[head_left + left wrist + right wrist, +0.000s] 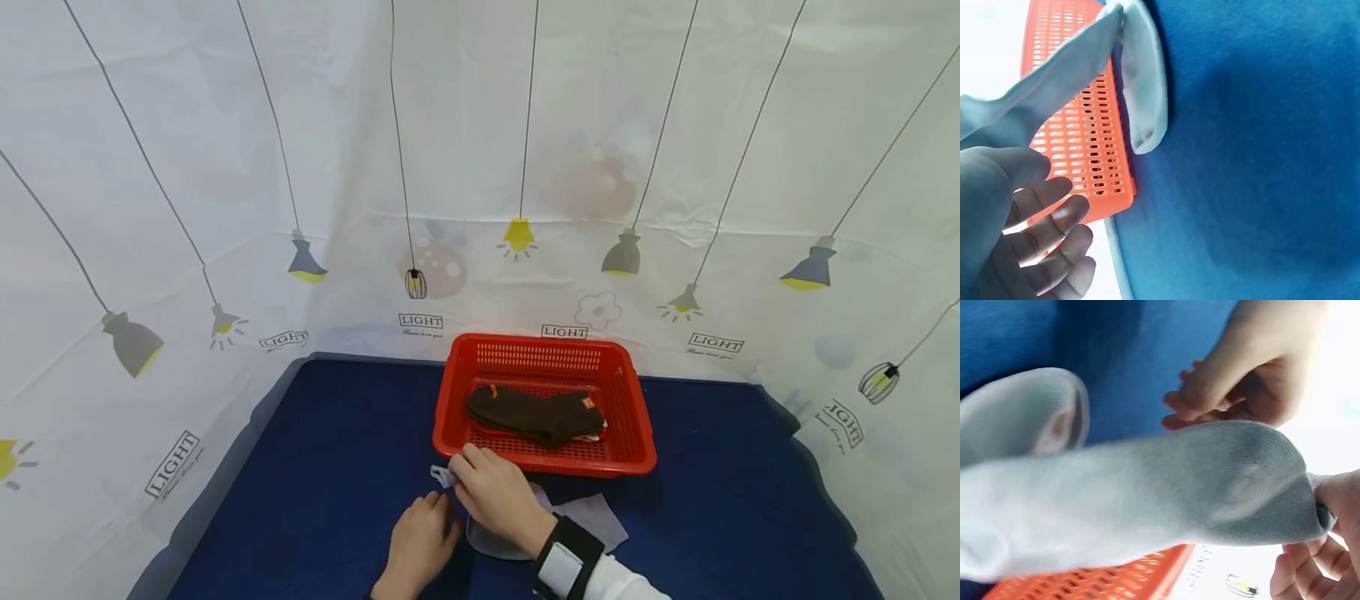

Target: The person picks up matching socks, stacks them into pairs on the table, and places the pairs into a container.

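Fingertips of my right hand [498, 492] pinch one end of a light grey sock [1147, 494], which stretches away from the grip in the right wrist view. A second grey length of sock [1016, 419], with a ribbed opening, lies beside it on the blue cloth. My left hand [420, 537] is just left of the right one, its fingers loosely bent with nothing between them. In the left wrist view, the left hand [1047, 244] sits close below the raised sock [1054, 81]. Part of the grey fabric is hidden under the right forearm in the head view.
A red plastic basket [645, 433] stands behind the hands, holding dark brown socks [536, 414] with orange marks. Dark blue cloth [330, 450] covers the table. White sheeting [465, 150] printed with lamps surrounds it at the back and sides.
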### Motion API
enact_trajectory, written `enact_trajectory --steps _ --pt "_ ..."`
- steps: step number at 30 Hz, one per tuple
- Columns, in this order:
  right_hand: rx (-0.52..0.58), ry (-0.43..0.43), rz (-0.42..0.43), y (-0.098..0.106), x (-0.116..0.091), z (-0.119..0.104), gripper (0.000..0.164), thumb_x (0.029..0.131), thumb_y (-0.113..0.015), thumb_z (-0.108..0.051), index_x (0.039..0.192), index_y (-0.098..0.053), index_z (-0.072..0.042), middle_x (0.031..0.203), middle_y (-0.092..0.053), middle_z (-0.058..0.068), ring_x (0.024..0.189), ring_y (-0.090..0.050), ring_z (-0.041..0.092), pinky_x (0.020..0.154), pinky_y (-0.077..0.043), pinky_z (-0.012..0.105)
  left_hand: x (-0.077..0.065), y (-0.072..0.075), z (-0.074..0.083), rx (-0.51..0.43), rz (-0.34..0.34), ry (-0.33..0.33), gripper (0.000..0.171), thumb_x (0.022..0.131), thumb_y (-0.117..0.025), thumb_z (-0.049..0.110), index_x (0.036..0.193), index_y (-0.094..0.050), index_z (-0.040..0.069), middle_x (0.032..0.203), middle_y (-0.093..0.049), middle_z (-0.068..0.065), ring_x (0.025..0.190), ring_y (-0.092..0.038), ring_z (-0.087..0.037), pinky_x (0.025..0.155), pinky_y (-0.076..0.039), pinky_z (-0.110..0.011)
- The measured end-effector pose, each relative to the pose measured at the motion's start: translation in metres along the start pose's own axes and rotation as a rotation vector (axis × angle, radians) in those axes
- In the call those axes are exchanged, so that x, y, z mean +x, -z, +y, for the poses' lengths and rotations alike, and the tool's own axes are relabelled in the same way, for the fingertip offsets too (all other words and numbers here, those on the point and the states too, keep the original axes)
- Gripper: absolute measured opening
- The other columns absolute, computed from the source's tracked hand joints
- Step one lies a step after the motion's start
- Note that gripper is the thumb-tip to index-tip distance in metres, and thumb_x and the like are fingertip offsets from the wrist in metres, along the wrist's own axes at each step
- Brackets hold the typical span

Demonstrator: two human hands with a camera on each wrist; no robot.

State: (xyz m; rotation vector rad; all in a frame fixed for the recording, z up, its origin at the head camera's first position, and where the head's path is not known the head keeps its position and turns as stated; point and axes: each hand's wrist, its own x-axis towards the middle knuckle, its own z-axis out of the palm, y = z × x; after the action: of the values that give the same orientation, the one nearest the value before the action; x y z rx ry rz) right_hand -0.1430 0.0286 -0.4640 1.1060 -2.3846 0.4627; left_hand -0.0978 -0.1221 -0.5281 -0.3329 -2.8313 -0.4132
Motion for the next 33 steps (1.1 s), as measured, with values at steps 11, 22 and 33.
enact_trajectory --steps 11,22,33 --pt "0.004 -0.012 0.005 0.013 0.015 -0.008 0.011 0.083 -0.063 -0.019 0.091 -0.055 -0.016 0.081 -0.046 -0.004 0.063 -0.043 0.006 0.053 -0.037 0.017 0.003 0.005 -0.003 0.007 0.030 -0.001 0.014 0.073 -0.069 0.020 0.081 -0.062 0.011 0.070 -0.053 0.001 0.060 -0.050 -0.017 0.053 -0.040 -0.033" --pt "-0.050 -0.081 -0.005 0.007 -0.012 0.011 0.017 0.080 -0.067 -0.019 0.089 -0.054 -0.016 0.080 -0.046 -0.004 0.062 -0.045 0.007 0.051 -0.038 0.019 0.002 -0.008 0.002 -0.022 -0.016 -0.014 0.014 0.072 -0.070 0.022 0.077 -0.060 0.013 0.068 -0.050 0.003 0.057 -0.049 -0.016 0.050 -0.038 -0.031" --pt "-0.037 -0.205 0.003 -0.004 -0.065 0.034 0.018 0.075 -0.070 -0.016 0.086 -0.055 -0.019 0.077 -0.045 -0.007 0.061 -0.045 0.005 0.050 -0.037 0.019 -0.003 -0.031 0.014 -0.051 -0.071 -0.065 0.015 0.073 -0.068 0.020 0.072 -0.054 0.017 0.067 -0.044 0.005 0.055 -0.043 -0.012 0.049 -0.034 -0.027"
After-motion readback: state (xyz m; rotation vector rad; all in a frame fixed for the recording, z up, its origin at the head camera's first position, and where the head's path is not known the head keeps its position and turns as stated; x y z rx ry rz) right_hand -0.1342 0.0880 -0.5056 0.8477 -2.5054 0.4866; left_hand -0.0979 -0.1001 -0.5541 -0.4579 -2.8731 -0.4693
